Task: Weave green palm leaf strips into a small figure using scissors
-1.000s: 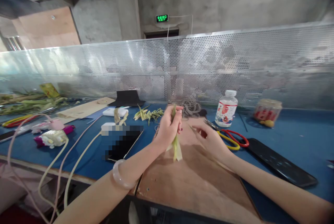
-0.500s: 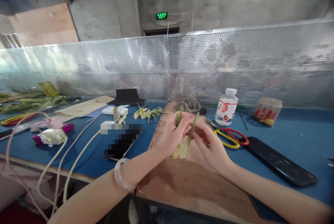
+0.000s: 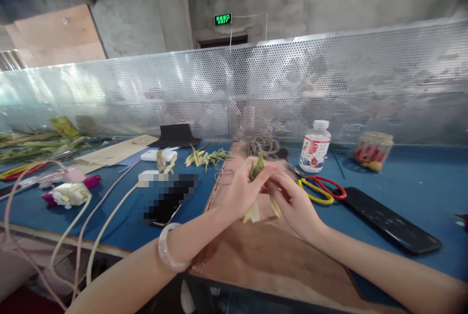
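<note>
My left hand point(image 3: 243, 185) is closed around a small bundle of green and pale leaf strips point(image 3: 259, 164). The green tips stick up above the fingers, and pale ends hang below the palm. My right hand point(image 3: 294, 202) presses against the left, its fingers closed on a leaf strip point(image 3: 274, 205) whose yellowish end hangs under them. Fingertips of both hands meet at the bundle and partly hide it. Both hands are over a brown wooden board point(image 3: 270, 260). Beyond them lies a coil of thin grey wire point(image 3: 263, 146).
On the right are scissors point(image 3: 323, 189) with red and yellow handles, a black phone point(image 3: 391, 221), a white-capped bottle point(image 3: 315, 147) and a jar point(image 3: 373, 150). To the left are leaf pieces point(image 3: 206, 158), another phone point(image 3: 171, 202), cables point(image 3: 104, 226) and green stalks point(image 3: 40, 143). A perforated metal panel point(image 3: 175, 94) stands behind.
My right hand has moved its leaf strip left, against the bundle in my left hand. The strip's upper tip, apart before, now sits with the other tips. The view has shifted slightly.
</note>
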`<state>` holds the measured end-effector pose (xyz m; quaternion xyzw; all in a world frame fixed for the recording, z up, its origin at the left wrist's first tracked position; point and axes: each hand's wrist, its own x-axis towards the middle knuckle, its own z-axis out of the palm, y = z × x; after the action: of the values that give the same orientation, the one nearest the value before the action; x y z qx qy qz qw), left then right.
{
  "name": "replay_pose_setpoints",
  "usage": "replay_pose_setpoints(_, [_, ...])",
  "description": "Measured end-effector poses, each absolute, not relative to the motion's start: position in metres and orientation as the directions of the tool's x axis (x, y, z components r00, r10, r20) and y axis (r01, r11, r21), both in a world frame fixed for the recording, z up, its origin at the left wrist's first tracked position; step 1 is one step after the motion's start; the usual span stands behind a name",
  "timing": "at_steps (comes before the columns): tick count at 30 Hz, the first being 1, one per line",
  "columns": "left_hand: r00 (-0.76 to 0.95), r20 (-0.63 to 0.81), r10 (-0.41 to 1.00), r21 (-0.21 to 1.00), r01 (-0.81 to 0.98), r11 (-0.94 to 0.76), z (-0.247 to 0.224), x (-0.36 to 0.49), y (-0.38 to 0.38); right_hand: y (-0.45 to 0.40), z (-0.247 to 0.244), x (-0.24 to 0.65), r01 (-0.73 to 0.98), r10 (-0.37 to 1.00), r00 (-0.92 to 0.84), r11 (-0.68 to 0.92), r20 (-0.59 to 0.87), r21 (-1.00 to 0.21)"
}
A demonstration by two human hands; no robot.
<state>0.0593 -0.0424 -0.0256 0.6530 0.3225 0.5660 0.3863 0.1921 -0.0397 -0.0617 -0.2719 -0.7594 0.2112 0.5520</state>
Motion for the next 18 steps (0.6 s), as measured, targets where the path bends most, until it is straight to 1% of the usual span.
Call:
replay_pose_setpoints(4, [0.169, 0.499, 0.85, 0.865, -0.032, -0.501, -0.0239, 0.0586, -0.0407, -0.0401, -0.0632, 0.1905, 0.062, 0.706, -0.203, 0.7, 0.678, -0.711])
replay_pose_setpoints(8, [0.105, 0.581, 0.807, 0.808, 0.04, -0.588, -0.02, 0.0579, -0.0425, -0.0416, -0.063, 0.1896, -0.067, 0.774, -0.163, 0.61, 0.611, -0.79])
replay_pose_setpoints(11, [0.094, 0.601, 0.794, 0.793, 0.049, -0.607, -0.0175, 0.0572, -0.0437, -0.0421, -0.0617, 0.1906, -0.062, 0.8, -0.138, 0.582, 0.584, -0.811])
replay_pose_setpoints(18, [0.269, 0.547, 0.793, 0.83, -0.054, -0.555, -0.0178, 0.0573, -0.0433, -0.045, -0.0586, 0.1889, -0.081, 0.814, -0.187, 0.546, 0.55, -0.834])
